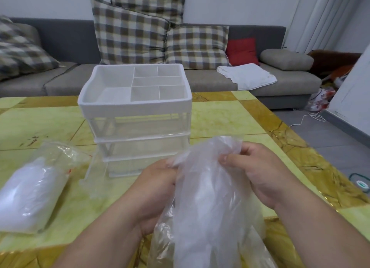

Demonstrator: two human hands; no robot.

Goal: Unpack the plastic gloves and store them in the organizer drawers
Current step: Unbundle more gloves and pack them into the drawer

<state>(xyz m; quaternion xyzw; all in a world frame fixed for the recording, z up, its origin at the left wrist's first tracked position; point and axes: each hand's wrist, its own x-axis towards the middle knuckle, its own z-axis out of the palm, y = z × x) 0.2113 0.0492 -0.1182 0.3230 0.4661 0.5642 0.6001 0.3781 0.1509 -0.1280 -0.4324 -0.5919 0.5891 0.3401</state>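
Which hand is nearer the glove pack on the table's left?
Left. The left hand is right of the glove pack, not touching; the right hand is farther right.

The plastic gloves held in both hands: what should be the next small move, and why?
Probably lift the plastic gloves a little higher, out of the clear bag below. The left hand and right hand both pinch their top edge, while their lower part seems to reach into the bag, and the organizer stands just behind.
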